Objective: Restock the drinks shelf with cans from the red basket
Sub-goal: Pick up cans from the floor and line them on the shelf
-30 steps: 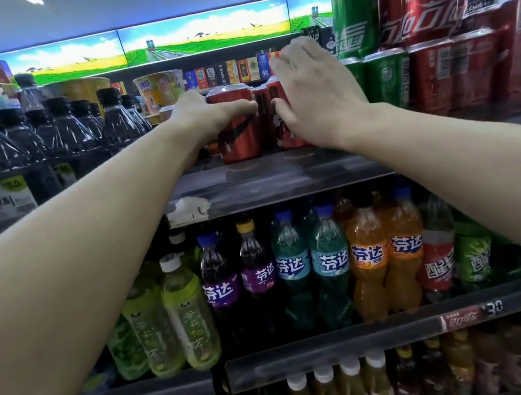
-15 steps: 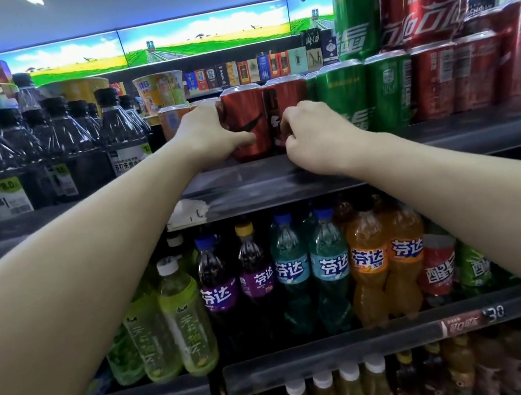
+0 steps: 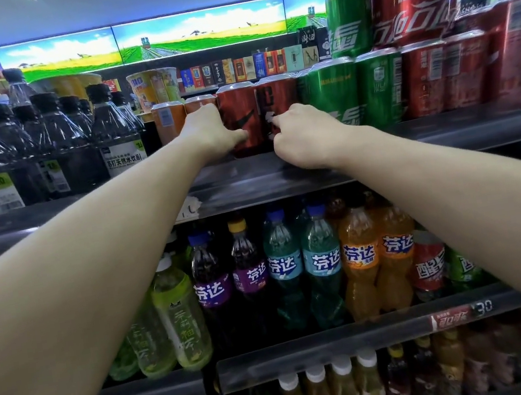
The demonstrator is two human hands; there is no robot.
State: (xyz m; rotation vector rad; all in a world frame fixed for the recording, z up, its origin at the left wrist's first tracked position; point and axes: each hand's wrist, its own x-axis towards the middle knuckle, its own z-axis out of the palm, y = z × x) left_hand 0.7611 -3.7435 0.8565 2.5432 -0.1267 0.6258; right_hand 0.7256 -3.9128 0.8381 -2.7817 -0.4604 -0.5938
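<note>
Left hand (image 3: 207, 130) gripping one red can (image 3: 237, 112), right hand (image 3: 305, 132) pinching its neighbour (image 3: 277, 99), seating both upright in the shelf (image 3: 283, 176) row beside green cans (image 3: 334, 93).

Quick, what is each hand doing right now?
Left hand: grips the left red-black can on the shelf.
Right hand: fingers curled against the right red-black can; grip unclear.

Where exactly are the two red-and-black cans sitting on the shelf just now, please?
In the head view the two red-and-black cans stand upright side by side, centre of the upper shelf, between orange cans and green cans, with the left hand and right hand at them.
</note>
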